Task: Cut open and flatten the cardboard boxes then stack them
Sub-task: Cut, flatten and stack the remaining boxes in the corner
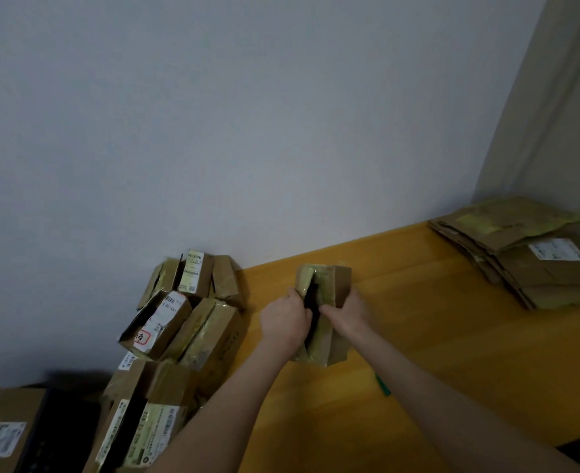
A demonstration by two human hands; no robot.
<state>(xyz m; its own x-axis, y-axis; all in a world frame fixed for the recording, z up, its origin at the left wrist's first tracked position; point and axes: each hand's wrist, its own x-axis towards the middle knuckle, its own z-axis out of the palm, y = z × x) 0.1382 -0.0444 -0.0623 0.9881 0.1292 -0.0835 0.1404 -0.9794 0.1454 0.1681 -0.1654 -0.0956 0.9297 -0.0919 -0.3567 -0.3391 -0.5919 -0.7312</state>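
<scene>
The slit cardboard box (322,312), centre frame on the yellow table (435,353), is gripped by my left hand (285,319) and right hand (344,310), fingers hooked over its flaps, apparently mid-opening; next I must press it flat for the flattened stack (520,261) at right.

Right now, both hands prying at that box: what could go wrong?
1. Left hand and right hand grip the box at its slit; if the tape gives suddenly, the box may jerk loose or its edges scrape fingers.
2. The green tool lies on the table beside the right forearm; a sweep could knock it off.
3. The pile of unflattened boxes at the left looks loose and may slide.
</scene>
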